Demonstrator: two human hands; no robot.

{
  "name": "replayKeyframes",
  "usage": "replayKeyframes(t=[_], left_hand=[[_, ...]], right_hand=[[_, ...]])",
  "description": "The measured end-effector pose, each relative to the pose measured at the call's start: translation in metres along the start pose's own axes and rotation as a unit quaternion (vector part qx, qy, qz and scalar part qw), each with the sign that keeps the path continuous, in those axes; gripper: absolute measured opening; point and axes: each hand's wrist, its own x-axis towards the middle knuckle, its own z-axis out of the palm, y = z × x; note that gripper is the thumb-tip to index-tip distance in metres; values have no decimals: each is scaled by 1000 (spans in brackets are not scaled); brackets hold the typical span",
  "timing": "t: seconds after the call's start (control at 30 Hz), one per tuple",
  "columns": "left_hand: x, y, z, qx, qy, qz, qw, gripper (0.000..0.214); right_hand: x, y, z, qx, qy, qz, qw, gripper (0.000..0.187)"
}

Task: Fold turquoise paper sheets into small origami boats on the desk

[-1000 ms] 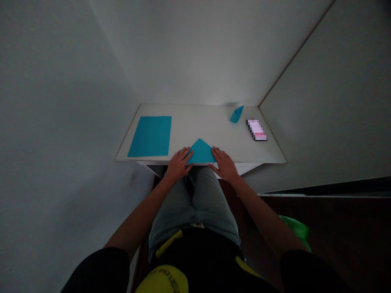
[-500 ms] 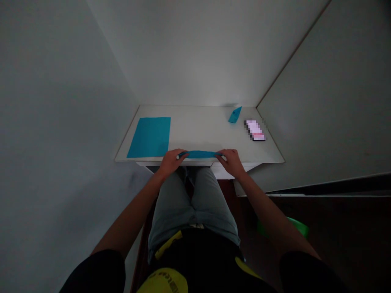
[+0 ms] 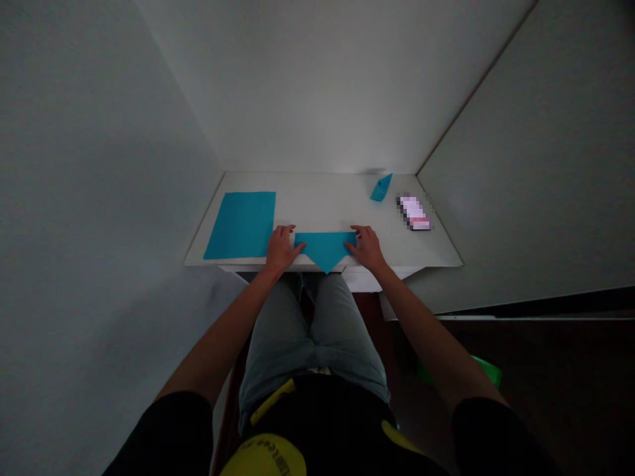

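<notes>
A folded blue paper triangle [image 3: 325, 248] lies at the near edge of the white table [image 3: 322, 205], its tip pointing toward me. My left hand [image 3: 280, 248] pinches the triangle's left corner. My right hand [image 3: 368, 246] pinches its right corner. Both hands rest on the tabletop with fingers closed on the paper.
A flat blue sheet [image 3: 241, 225] lies at the table's left. A small folded blue paper piece [image 3: 381, 188] sits at the back right, with a phone [image 3: 414, 213] beside it. Walls close in on the left, back and right. A green object [image 3: 483, 370] sits on the dark floor.
The triangle pointed away from me a second ago. Both hands lifted it by its corners and turned it over, so its tip now points toward me.
</notes>
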Motion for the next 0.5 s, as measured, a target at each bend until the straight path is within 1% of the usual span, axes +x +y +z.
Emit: replayKeyframes(t=[0.03, 0.07, 0.13, 0.2, 0.27, 0.37, 0.43, 0.5], left_hand=[[-3, -2, 1, 7, 11, 22, 1000, 51], [-6, -4, 2, 8, 12, 46, 999, 43], [-9, -9, 2, -3, -15, 95, 995, 28], [-13, -15, 1, -19, -51, 137, 989, 24], [-18, -21, 0, -31, -82, 173, 981, 28], [-28, -33, -6, -30, -125, 216, 968, 39], [-34, -40, -12, -24, -153, 232, 960, 50], [-38, -46, -17, -24, -178, 237, 955, 54]], right_hand=[[-3, 0, 0, -4, 5, -18, 1000, 51], [-5, 1, 0, -8, -1, -42, 999, 48], [-9, 2, -2, -14, -41, -99, 994, 35], [-13, 5, -5, -13, -88, -142, 986, 30], [-18, 8, -8, -7, -120, -164, 979, 35], [-28, 12, -16, 0, -137, -180, 974, 40], [-35, 14, -23, 2, -149, -188, 971, 41], [-40, 17, -30, 4, -170, -198, 965, 49]])
